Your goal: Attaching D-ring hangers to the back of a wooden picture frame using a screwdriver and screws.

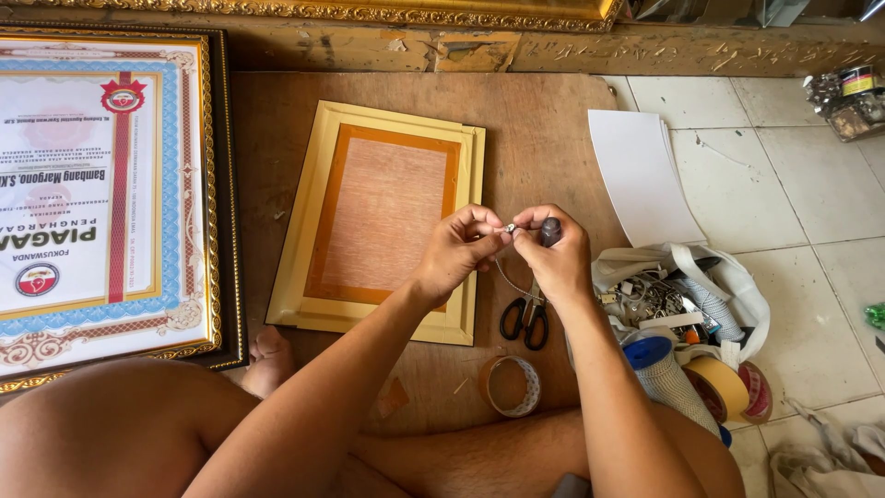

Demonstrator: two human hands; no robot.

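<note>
Both hands (512, 249) pinch a small metal fitting (509, 227) above the scissors (527, 318)

I had only the one view, from the head camera. It looked steeply down over the wearer's bare knees onto a brown wooden board (544, 129) laid on the pale tiled floor (784, 203). It faced forward, away from the body, toward a worn gilt-edged wall base at the top edge. It sat close: both forearms ran up from the bottom edge, and the left hand (456, 251) and right hand (558, 254) met near centre frame. With no second view, nothing overlapped.
</note>
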